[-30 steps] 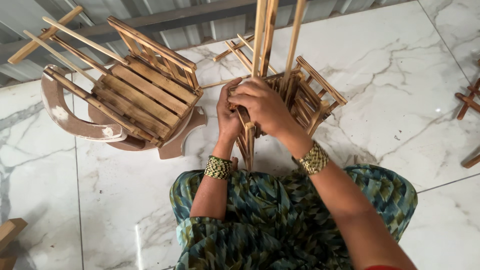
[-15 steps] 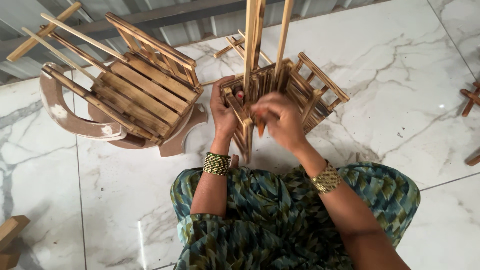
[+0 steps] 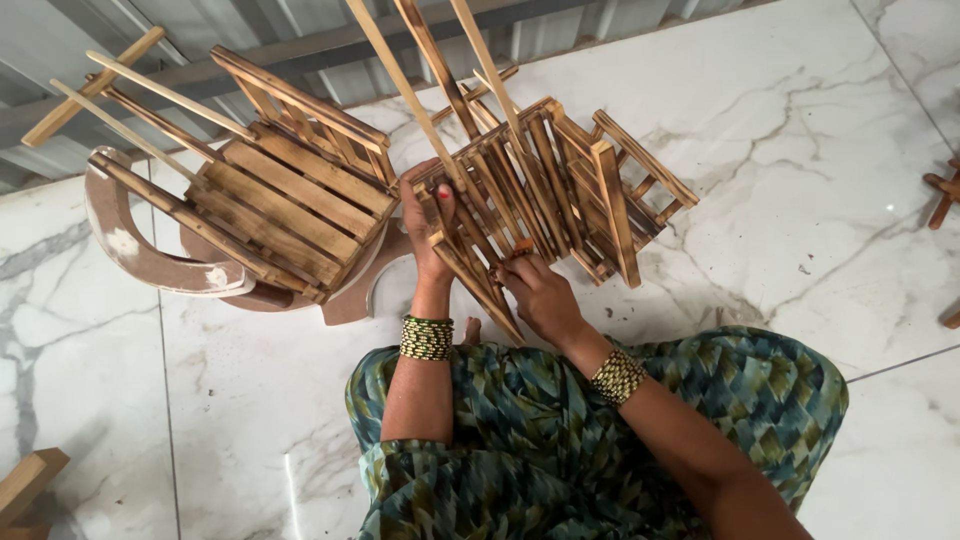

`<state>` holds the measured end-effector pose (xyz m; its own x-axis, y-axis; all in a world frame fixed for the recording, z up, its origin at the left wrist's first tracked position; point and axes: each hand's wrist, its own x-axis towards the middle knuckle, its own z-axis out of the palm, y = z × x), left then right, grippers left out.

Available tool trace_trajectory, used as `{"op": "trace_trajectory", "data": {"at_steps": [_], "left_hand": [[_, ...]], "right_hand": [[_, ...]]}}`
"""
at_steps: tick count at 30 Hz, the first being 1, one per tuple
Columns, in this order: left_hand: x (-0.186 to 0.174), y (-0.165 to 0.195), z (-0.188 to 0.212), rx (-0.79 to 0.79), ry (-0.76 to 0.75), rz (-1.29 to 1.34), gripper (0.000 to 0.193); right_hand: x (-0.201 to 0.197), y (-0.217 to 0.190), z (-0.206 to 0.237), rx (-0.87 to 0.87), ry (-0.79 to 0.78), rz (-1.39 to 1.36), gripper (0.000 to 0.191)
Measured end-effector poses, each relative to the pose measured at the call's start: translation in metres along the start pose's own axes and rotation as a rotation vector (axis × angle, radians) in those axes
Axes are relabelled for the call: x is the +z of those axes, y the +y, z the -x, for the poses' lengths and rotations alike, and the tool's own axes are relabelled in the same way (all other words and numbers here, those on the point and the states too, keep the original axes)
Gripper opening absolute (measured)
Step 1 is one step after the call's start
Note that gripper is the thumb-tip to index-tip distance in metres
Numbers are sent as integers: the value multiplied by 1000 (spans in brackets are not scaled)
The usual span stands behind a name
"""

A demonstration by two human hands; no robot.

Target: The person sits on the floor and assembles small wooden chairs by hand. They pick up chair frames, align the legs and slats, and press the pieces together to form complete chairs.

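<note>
- While both hands work on it, the small slatted wooden frame (image 3: pixel 545 190) sits tilted on the floor just ahead of the knees, its scorched brown slats fanning away from me and three long sticks (image 3: pixel 430 70) rising from it toward the top edge.
- Left hand (image 3: pixel 428 225) grips the near-left corner of that frame — fingers wrapped over the end rail, thumb on top.
- Right hand (image 3: pixel 540 295) is curled against the frame's lower edge, fingertips pinched on a slat; whether something small sits between them I cannot tell.
- Beaded bangles circle both wrists, green on the left (image 3: pixel 427 338), gold on the right (image 3: pixel 617 376).
- Just left of the frame stands a finished wooden rocking chair (image 3: pixel 270 215), toy-sized, with curved pale rockers (image 3: pixel 150 265) and loose sticks leaning across its back; it lies close to the left hand, apart from it.
- A green patterned garment (image 3: pixel 600 440) covers the lap at the bottom.
- Underneath all of it runs a white marble floor (image 3: pixel 800 130) with grey veining and thin tile joints — glossy, lightly dusty.
- Corrugated metal sheeting (image 3: pixel 250 30) lines the far wall.
- Wooden offcuts show at the right edge (image 3: pixel 940 195) and the lower-left corner (image 3: pixel 25 485).
</note>
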<state>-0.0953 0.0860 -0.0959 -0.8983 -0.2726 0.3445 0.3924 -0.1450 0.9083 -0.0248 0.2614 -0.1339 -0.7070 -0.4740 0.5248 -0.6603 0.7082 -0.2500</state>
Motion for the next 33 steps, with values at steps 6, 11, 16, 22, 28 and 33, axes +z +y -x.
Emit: {"op": "trace_trajectory", "data": {"at_steps": [6, 11, 16, 22, 28, 33], "left_hand": [[9, 1, 7, 16, -64, 33, 43], [20, 2, 11, -80, -111, 299, 35], [30, 11, 23, -73, -247, 69, 34], [37, 16, 21, 89, -146, -76, 31], [22, 14, 13, 77, -82, 43, 30], [29, 13, 16, 63, -90, -31, 31]], "right_hand": [[-30, 22, -93, -108, 327, -107, 27], [-75, 4, -127, -2, 389, -19, 22], [-89, 6, -84, -20, 499, -3, 26], [-61, 9, -33, 174, 388, -54, 30], [-42, 24, -67, 319, 408, -155, 27], [-54, 36, -106, 79, 561, 28, 23]]}}
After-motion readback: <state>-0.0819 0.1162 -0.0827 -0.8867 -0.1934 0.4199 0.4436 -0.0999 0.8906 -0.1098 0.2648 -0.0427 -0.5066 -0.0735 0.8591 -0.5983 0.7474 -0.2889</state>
